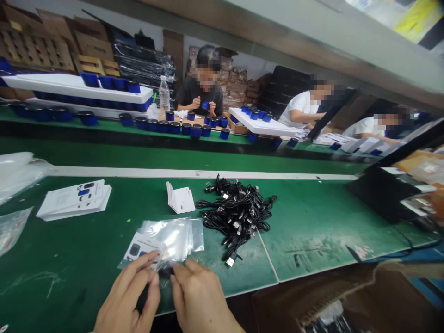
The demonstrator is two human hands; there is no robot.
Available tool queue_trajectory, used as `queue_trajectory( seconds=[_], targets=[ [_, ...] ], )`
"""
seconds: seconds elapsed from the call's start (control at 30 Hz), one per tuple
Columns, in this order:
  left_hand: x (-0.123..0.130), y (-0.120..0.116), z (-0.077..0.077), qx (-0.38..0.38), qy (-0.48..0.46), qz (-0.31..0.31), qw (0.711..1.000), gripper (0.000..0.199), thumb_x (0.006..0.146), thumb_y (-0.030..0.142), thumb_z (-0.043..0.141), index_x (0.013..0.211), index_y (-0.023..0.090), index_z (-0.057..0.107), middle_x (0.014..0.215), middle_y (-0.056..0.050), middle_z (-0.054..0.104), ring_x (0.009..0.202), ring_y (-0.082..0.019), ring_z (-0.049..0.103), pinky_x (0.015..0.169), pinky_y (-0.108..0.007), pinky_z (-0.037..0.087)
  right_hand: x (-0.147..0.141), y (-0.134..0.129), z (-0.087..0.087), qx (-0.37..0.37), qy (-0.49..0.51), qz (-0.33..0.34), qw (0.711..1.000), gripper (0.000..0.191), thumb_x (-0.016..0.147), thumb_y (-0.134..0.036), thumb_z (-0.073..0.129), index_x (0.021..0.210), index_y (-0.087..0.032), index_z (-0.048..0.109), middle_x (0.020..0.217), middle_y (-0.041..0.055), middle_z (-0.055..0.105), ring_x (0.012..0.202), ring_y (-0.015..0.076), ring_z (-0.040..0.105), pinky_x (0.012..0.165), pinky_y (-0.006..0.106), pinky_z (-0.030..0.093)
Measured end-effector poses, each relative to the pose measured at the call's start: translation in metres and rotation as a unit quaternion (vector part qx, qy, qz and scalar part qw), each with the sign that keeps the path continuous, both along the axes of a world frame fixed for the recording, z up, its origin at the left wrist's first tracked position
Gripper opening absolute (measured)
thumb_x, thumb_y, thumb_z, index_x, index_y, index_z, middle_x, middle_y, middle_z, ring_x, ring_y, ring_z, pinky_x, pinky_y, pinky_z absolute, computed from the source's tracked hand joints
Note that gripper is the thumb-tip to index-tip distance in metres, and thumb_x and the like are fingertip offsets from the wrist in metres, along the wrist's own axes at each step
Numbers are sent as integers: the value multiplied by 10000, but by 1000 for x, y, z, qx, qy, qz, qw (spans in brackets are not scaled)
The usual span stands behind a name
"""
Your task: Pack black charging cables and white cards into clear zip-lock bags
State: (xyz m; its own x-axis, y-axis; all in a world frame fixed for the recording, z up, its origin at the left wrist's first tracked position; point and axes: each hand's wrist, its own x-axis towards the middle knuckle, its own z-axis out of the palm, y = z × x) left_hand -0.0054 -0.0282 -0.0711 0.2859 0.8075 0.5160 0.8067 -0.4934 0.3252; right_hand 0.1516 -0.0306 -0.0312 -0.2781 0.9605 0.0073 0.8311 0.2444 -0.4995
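Near the front edge of the green table, my left hand (133,293) pinches the edge of a clear plastic bag (129,252) that holds a printed card (144,245). My right hand (199,291) is closed on a small dark item (165,272) at the bag's mouth, probably a black cable, partly hidden by the fingers and plastic. Just behind the hands lie several clear bags (173,233). A heap of black cables (237,208) is to their right. Behind the bags a small folded booklet (183,200) stands partly open. A stack of printed leaflets (74,199) lies at the left.
Plastic bags (15,178) lie at the far left. Beyond a white strip (138,172), blue and black round items (196,131) line a shelf near a bottle (164,95). Three people sit opposite. An open carton (312,296) is at the lower right, and a metal beam crosses overhead.
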Motion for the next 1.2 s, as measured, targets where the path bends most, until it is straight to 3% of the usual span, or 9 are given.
queue_trajectory(
  seconds=[0.07, 0.17, 0.3, 0.43, 0.53, 0.67, 0.83, 1.07, 1.2],
  targets=[
    [2, -1, 2, 13, 13, -18, 1000, 99, 879, 277, 469, 866, 242, 561, 1124, -60, 604, 984, -181, 625, 786, -265, 521, -3, 0, 2, -19, -7, -3, 1000, 220, 870, -145, 427, 919, -153, 641, 848, 105, 665, 712, 263, 662, 616, 343, 522],
    [2, -2, 4, 8, 15, -22, 1000, 100, 889, 263, 454, 890, 242, 552, 1146, -56, 588, 1003, -172, 603, 818, -262, 499, 2, -1, 7, -40, 98, 27, 994, 223, 843, -115, 460, 979, -163, 630, 902, 83, 652, 789, 217, 646, 718, 299, 518],
    [0, -1, 7, -18, 16, -18, 1000, 112, 905, 257, 434, 935, 231, 539, 1211, -62, 554, 1067, -167, 564, 850, -248, 471, 25, 3, 12, -97, 225, 105, 964, 473, 704, -12, 517, 1131, -203, 580, 970, 34, 603, 778, 144, 607, 679, 191, 496],
    [4, -3, 12, -12, 7, -37, 999, 77, 894, 213, 438, 891, 228, 513, 1249, -78, 516, 1101, -176, 519, 885, -262, 434, 37, 7, 15, -92, 248, 144, 954, 342, 799, -21, 489, 1043, -208, 639, 874, 18, 627, 778, 150, 601, 702, 209, 484],
    [8, -6, 14, 4, 4, -53, 999, 84, 871, 171, 446, 871, 232, 504, 1290, -86, 473, 1149, -201, 469, 904, -302, 405, 30, 7, 12, -81, 265, 93, 956, 249, 814, -24, 541, 924, -192, 689, 770, 7, 641, 680, 145, 613, 658, 210, 481],
    [10, -5, 18, 6, 3, -48, 999, 95, 859, 157, 444, 847, 235, 497, 1312, -97, 442, 1176, -231, 434, 886, -355, 406, 12, 4, 4, -28, 315, -25, 948, 187, 734, -58, 703, 893, -152, 729, 760, 39, 691, 645, 172, 651, 646, 221, 507],
    [9, -3, 21, -10, -6, -29, 1000, 90, 861, 167, 447, 833, 235, 499, 1312, -101, 426, 1169, -248, 435, 867, -393, 419, 7, 1, 7, 20, 310, 75, 948, 346, 874, -31, 464, 1144, -148, 646, 1031, 95, 693, 941, 205, 663, 825, 253, 512],
    [10, -5, 18, -6, -20, -28, 999, 100, 849, 160, 458, 818, 236, 515, 1337, -109, 398, 1225, -273, 403, 911, -453, 411, 8, 4, -12, 212, 277, 93, 933, 234, 885, -58, 516, 1048, -100, 679, 1033, 126, 720, 956, 201, 680, 889, 258, 516],
    [8, -4, 19, -44, -40, -6, 998, 104, 866, 183, 455, 822, 247, 524, 1334, -73, 402, 1222, -249, 421, 928, -434, 436, 11, 6, -13, 198, 267, 124, 935, 326, 870, -11, 470, 1133, -114, 632, 1090, 115, 701, 999, 186, 664, 903, 245, 508]
  ],
)
